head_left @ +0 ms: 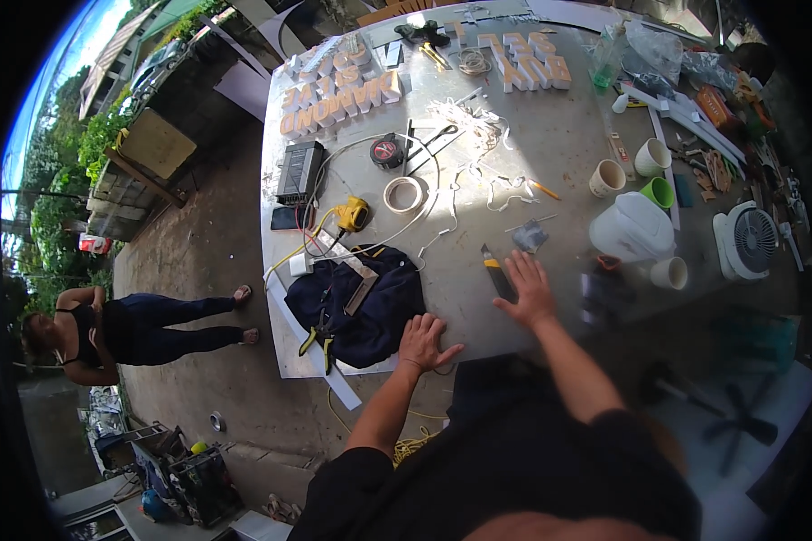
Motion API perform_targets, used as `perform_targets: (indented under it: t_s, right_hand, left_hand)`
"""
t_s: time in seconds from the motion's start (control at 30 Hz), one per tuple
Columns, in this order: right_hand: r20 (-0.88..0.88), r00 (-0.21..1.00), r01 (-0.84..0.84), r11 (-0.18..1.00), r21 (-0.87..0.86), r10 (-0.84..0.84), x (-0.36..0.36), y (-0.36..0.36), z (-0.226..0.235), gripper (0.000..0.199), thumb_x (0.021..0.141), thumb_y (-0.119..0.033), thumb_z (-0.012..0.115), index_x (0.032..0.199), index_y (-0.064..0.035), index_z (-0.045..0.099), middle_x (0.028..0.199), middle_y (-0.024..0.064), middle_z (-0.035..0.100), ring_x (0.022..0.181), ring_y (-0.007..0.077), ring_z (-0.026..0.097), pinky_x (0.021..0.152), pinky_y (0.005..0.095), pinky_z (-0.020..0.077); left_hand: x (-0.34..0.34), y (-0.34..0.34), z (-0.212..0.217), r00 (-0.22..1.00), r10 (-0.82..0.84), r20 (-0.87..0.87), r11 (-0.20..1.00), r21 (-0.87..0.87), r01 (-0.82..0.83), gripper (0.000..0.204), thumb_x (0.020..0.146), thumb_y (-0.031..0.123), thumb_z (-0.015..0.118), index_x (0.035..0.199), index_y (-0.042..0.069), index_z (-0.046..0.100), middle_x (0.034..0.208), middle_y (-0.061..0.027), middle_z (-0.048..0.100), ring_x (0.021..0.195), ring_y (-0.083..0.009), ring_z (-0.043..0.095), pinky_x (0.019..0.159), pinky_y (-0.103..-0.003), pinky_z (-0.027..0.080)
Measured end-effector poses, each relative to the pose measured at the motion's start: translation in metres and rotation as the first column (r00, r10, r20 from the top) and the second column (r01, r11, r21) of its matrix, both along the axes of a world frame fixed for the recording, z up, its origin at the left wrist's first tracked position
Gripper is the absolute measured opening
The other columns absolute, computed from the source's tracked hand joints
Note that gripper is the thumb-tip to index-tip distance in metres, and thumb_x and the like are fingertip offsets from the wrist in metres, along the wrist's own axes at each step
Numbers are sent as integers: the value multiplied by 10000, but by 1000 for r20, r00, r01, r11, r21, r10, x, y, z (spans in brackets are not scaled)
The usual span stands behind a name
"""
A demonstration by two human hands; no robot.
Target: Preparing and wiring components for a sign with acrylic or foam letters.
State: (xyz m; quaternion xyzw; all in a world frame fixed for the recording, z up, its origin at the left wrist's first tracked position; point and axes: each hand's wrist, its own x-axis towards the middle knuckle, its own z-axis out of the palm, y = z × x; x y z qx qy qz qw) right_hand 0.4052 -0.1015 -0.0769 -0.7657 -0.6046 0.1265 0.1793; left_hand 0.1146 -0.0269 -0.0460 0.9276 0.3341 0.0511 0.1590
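My left hand (424, 340) lies flat, fingers spread, on the near edge of a grey worktable (550, 144), touching a dark blue cloth (370, 302). My right hand (527, 288) rests open on the tabletop, its fingers beside a black and yellow utility knife (496, 272). Neither hand holds anything. A metal square (356, 275) and yellow-handled pliers (320, 335) lie on the cloth.
Farther out lie a tape roll (403, 194), a yellow tool (352, 215), a black box (299, 171), white cord scraps (478, 135) and block letters (338, 99). Cups (606, 178), a white jug (633, 227) and a small fan (747, 239) stand right. A person (126, 329) stands left.
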Motion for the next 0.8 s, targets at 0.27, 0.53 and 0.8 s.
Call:
perform_targets:
  t_s: [0.27, 0.53, 0.8]
  right_hand:
    - [-27, 1000, -3, 1000, -11, 2, 1, -1, -2, 1047, 819, -849, 459, 1544, -96, 399, 1647, 110, 287, 1529, 269, 241, 1250, 462, 141]
    - [-18, 1000, -5, 1000, 0, 5, 1, 0, 0, 1047, 817, -847, 466, 1542, -94, 403, 1646, 110, 291, 1528, 273, 243, 1249, 458, 143]
    - [-37, 999, 2, 1000, -10, -3, 0, -2, 1, 1044, 813, -849, 471, 1530, -92, 424, 1644, 112, 297, 1527, 270, 246, 1247, 463, 151]
  left_hand:
    - [-2, -3, -1, 999, -22, 43, 1000, -7, 22, 621, 790, 679, 689, 990, 95, 622, 980, -93, 503, 954, -284, 499, 867, -384, 403]
    - [-1, 1, 0, 1000, -23, -12, 999, -25, 23, 621, 793, 692, 674, 990, 106, 622, 993, -89, 505, 957, -280, 494, 874, -380, 400]
    - [-2, -1, 3, 998, -27, -49, 997, -68, 24, 609, 814, 674, 654, 1026, 106, 604, 1026, -100, 509, 971, -294, 493, 887, -397, 402]
